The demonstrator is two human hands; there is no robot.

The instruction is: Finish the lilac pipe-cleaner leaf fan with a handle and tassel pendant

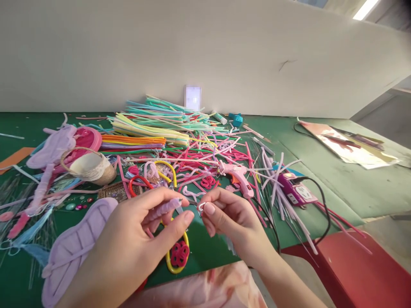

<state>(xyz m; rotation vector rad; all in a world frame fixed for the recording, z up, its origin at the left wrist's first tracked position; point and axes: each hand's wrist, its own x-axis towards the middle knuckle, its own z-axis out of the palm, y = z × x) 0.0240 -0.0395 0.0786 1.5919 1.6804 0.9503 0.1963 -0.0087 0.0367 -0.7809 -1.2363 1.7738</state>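
Note:
My left hand point(138, 235) is closed around a rod wrapped in lilac pipe cleaner point(163, 209), whose dark tip points right. A lilac fuzzy panel with ribs point(80, 248) shows beside that wrist; whether it joins the rod is hidden. My right hand point(224, 216) pinches a small whitish, shiny piece point(201, 207) close to the rod's tip, too small to name. Beneath the hands, a yellow handle loop point(175, 269) surrounds a dark pink pipe-cleaner flower point(180, 253). Just beyond my fingers lies a pink glue gun point(237, 177).
Bundles of coloured pipe cleaners point(154, 128) cover the table's back. At left stand a small basket point(96, 169) and a lilac-and-pink fuzzy piece point(53, 147). A purple power strip point(297, 190) with a black cable sits right, near a red chair point(369, 269). A lit phone point(193, 98) leans against the partition.

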